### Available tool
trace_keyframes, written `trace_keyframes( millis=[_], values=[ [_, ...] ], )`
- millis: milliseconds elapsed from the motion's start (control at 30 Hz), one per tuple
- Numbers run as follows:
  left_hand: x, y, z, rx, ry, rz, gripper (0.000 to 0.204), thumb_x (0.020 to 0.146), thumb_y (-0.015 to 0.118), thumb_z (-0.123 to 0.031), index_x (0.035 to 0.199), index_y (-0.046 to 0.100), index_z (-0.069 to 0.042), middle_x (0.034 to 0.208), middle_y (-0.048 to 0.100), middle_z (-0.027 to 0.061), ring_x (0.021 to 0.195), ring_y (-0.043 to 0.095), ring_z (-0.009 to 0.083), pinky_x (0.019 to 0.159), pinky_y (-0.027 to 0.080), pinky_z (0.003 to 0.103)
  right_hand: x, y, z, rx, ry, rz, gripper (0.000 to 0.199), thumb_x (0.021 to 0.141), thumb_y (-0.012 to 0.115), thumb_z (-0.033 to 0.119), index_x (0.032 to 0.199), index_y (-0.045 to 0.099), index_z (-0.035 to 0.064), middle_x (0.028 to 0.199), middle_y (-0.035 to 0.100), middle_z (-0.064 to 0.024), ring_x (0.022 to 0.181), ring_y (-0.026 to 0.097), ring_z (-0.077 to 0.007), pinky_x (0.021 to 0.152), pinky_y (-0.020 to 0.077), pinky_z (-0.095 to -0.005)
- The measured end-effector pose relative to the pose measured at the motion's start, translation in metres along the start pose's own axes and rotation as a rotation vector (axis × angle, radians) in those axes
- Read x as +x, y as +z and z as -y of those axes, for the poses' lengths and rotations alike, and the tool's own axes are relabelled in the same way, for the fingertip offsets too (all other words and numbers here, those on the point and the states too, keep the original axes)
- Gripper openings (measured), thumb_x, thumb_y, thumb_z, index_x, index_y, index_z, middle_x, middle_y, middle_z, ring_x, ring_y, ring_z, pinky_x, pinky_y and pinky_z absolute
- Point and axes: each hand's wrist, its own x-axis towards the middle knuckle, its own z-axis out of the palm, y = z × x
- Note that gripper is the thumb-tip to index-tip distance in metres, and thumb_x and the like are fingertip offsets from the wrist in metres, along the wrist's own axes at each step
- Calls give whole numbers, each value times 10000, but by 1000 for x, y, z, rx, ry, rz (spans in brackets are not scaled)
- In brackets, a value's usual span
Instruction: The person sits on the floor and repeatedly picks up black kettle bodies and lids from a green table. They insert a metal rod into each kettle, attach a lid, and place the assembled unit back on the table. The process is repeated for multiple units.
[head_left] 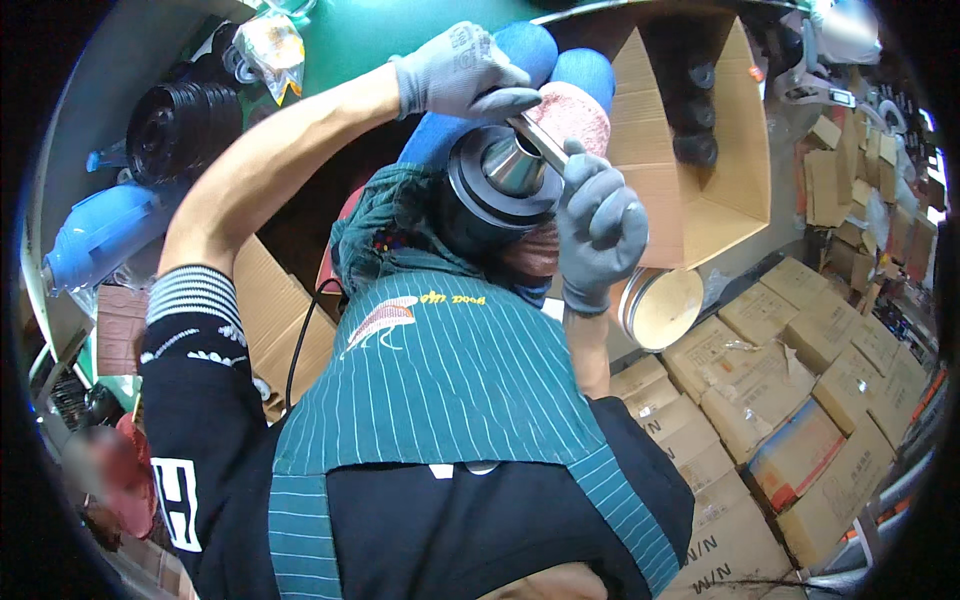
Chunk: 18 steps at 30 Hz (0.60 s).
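A flat metal bar (pixel 540 143) stretches between my two grey-gloved hands. My left hand (pixel 462 75) is closed on its far left end, fingers pressed together with the thumb along it. My right hand (pixel 602 225) makes a fist around the near right end. Just below the bar, a black round part (pixel 480 215) with stepped rims sits in my lap. From its middle rises a shiny metal cone (pixel 513 168); the bar passes over or against its upper side, and I cannot tell whether they touch. My striped green apron (pixel 460 370) lies beneath.
At the right stands an open carton (pixel 725 200) with several black round parts inside. Black discs (pixel 180 130) are stacked at the left, near a blue wrapped bundle (pixel 105 235). A round tub (pixel 662 308) stands right of my forearm. Closed boxes (pixel 770 385) fill the lower right.
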Motion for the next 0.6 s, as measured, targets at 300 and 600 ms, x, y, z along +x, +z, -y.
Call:
trace_keyframes(
  millis=[300,600],
  values=[
    [-87,-31,-9,28,-706,-349,396,1081,623,-420,1000,739,-50,747,665,117,642,623,234,617,500,389,6,-5,26,-1078,356,498,1093,687,1000,398,1577,495,12,1617,473,-297,1499,493,-426,1224,418,-507],
    [-142,-1,94,447,-1370,-338,573,1040,580,-591,985,713,-36,915,734,311,906,727,507,793,561,609,46,9,61,-813,133,226,1013,619,1049,349,1432,627,-84,1551,569,-285,1431,577,-374,1189,475,-485]
  ],
)
